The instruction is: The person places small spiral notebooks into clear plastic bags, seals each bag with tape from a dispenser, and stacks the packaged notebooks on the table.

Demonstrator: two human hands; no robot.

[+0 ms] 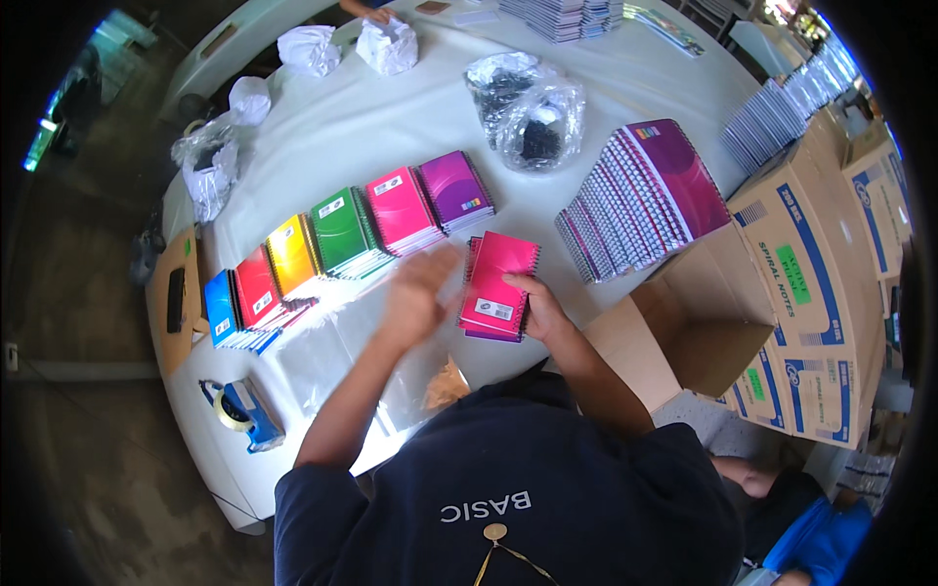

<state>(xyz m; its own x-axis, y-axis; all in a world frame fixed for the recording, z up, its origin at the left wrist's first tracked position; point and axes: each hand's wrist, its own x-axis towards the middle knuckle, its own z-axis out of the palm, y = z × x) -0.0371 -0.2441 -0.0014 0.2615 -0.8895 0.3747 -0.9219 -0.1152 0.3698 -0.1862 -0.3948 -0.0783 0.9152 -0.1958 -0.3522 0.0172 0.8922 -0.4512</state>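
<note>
In my right hand is a small pack of spiral notebooks, with a pink notebook on top and a purple edge showing beneath it. My thumb lies over the right side of the cover. Just left of the pack, my left hand is smeared by motion, so its fingers cannot be made out. Beyond it runs a row of notebook stacks: blue, red, yellow, green, pink and purple.
A tall notebook pile stands at right beside an open carton. Closed cartons are stacked farther right. A blue tape dispenser sits at near left. Plastic-wrapped bundles and white bags lie toward the back. Another person's hand shows there.
</note>
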